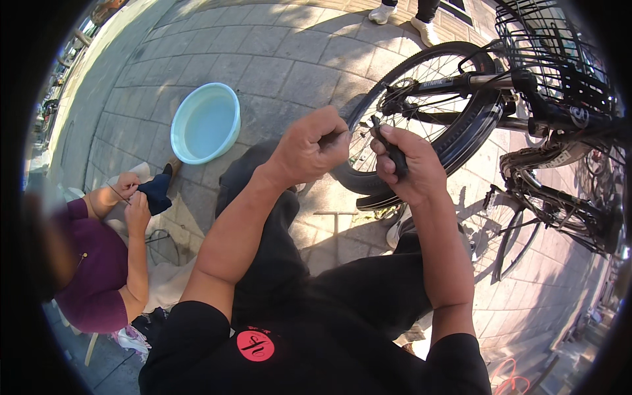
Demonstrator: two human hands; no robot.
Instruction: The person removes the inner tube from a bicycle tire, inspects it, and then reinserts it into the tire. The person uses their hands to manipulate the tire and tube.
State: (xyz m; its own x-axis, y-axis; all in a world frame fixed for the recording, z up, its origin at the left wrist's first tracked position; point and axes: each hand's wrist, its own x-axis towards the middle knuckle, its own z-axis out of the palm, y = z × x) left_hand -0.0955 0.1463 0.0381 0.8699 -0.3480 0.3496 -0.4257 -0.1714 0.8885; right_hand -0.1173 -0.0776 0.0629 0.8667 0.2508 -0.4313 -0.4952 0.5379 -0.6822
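My left hand (pixel 309 146) is closed, thumb against curled fingers. Anything inside it is too small or hidden to make out. Just across from it, my right hand (pixel 421 164) wraps round a small black hand tool (pixel 395 157) with a narrow tip pointing up; its exact kind is unclear. Both hands are raised over my lap, a short gap apart. Beyond them a bicycle's front wheel (pixel 431 56) stands with its black tyre and spokes showing, partly covered by my right hand.
A pale blue basin (pixel 233 125) rests on the paving at the left. Beside me a seated person in purple (pixel 99 276) holds dark blue cloth (pixel 155 192). The bicycle's basket (pixel 553 52) is at upper right. A T-shaped rod (pixel 336 227) lies below my hands. Someone's shoes (pixel 424 31) show at the top.
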